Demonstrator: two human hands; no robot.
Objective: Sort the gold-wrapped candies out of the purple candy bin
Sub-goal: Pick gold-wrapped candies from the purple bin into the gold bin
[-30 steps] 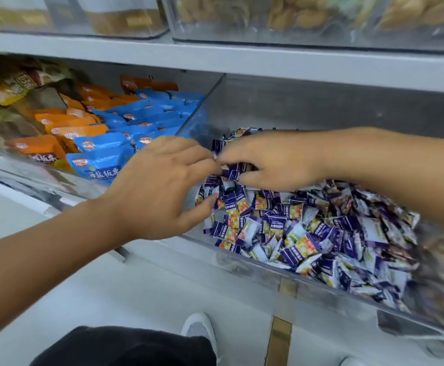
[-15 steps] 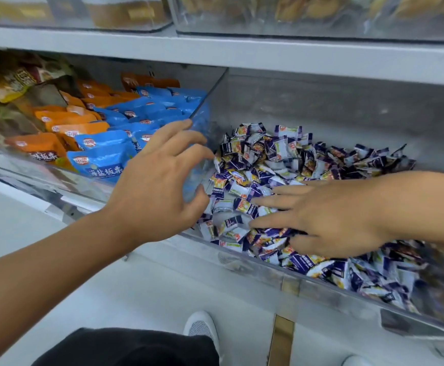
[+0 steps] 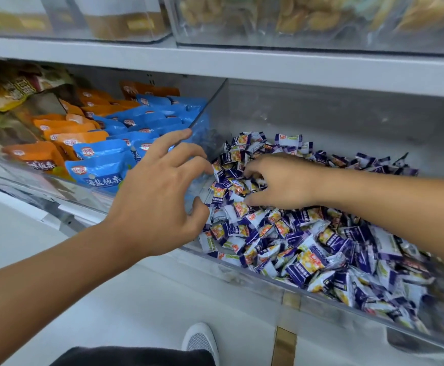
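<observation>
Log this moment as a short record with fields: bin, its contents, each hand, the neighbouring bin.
bin: clear bin on the lower shelf
contents: heap of purple-and-white wrapped candies, many with a yellow-orange patch
left hand: left hand at the bin's left front corner, fingers spread, holding nothing
right hand: right hand in the heap, fingertips down among the candies; whether it pinches one cannot be told
neighbouring bin: blue packets and orange packets, to the left

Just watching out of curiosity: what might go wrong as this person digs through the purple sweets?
The candies are heaped near the bin's low clear front wall, so the raking right hand could push some over it onto the floor. The left hand hovers by the clear divider; a knock there might jolt the blue packets behind it.
</observation>
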